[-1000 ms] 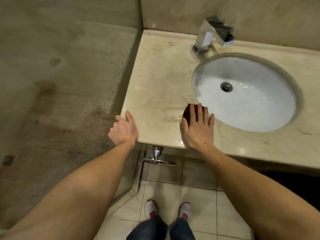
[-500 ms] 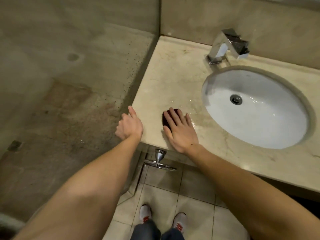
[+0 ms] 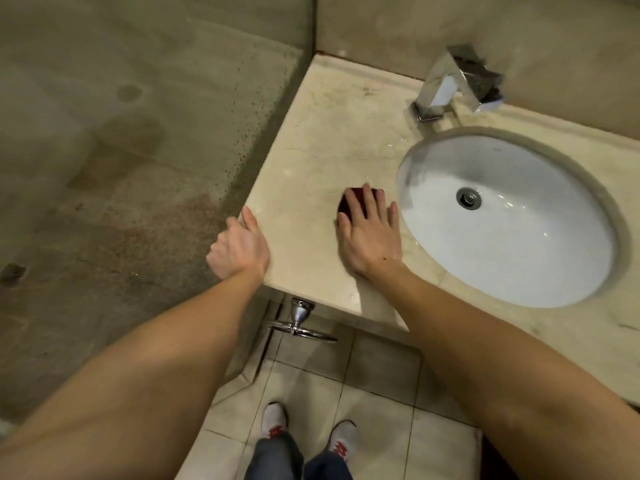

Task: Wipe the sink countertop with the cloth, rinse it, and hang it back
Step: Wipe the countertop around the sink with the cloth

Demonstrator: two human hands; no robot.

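Two bare hands are seen at a stained marble countertop (image 3: 322, 140), viewed from above. Since half a second ago, the dark red cloth (image 3: 351, 201) has been pushed rightward and away from the front edge, and it is now placed just beside the rim of the white oval sink basin (image 3: 540, 258); a second ago it was also held close to that rim.

At far left, a speckled, discoloured wall panel (image 3: 138, 150) is met by the countertop's left edge. The left hand (image 3: 239, 249) has been kept at the counter's front-left corner, loosely curled with the thumb laid along the left edge, nothing being grasped. A broad bare stretch of marble is left open between that corner and the cloth, and more is shown behind it toward the back wall.

The right hand (image 3: 370, 233) is pressed flat, fingers spread, on top of the cloth, which is pinned against the marble rather than gripped; only the cloth's far and left parts are visible. Little room is left between the fingertips and the basin rim. A chrome faucet (image 3: 450, 84) is mounted behind the basin. Below the front edge, a chrome towel ring (image 3: 299, 322) is fixed, and white shoes (image 3: 308, 434) are seen on the tiled floor (image 3: 381, 410).
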